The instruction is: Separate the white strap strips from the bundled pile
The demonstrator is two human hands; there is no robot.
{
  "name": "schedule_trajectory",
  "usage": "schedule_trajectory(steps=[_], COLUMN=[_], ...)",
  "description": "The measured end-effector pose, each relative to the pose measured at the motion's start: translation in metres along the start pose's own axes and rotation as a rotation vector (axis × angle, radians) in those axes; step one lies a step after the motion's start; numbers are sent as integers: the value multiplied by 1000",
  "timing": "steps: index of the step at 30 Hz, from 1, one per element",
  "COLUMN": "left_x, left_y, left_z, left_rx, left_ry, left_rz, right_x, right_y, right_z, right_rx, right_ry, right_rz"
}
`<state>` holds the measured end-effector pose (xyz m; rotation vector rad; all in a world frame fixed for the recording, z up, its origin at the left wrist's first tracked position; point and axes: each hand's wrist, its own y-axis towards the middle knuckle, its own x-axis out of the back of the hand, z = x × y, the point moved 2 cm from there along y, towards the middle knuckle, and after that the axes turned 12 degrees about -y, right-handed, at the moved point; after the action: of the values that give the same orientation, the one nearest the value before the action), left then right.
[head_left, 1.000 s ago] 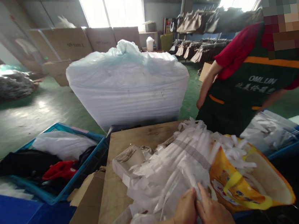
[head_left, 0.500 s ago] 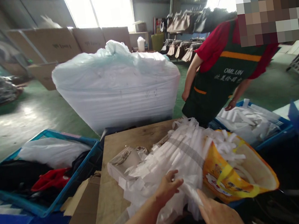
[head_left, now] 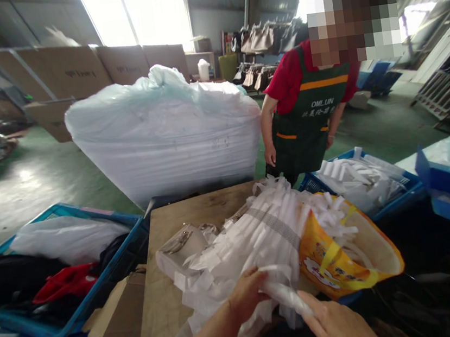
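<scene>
Here the left hand [head_left: 246, 294] rests with curled fingers on a heap of white plastic strips [head_left: 254, 241], gripping some, while the right hand [head_left: 338, 324] pinches one loose strip [head_left: 288, 297] drawn out between the two hands. The heap lies on a bare wooden desk [head_left: 174, 218], spilling from a yellow printed bag [head_left: 343, 263] just right of the hands. Left of the hands sits a blue crate [head_left: 64, 325] of clothing; beyond the desk stands a big clear-wrapped white bale [head_left: 164, 137]. Far right, another person in a green apron [head_left: 305, 120] stands by a second blue crate [head_left: 400, 196] on the green floor [head_left: 26, 187], with cardboard boxes [head_left: 74, 72] under bright windows.
</scene>
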<state>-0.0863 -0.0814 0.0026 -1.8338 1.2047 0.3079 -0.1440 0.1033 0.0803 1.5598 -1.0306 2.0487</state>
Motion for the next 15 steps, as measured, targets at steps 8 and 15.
schedule_trajectory(steps=[8,15], left_x=[5,-29], left_y=[-11,-17], left_z=[3,7], left_rx=[89,-80], left_ry=[-382,-441], left_rz=[-23,-96], right_x=[7,-8], right_y=[3,5], right_z=[21,38], right_rx=[-26,1], right_ry=[4,53], right_rz=[178,213])
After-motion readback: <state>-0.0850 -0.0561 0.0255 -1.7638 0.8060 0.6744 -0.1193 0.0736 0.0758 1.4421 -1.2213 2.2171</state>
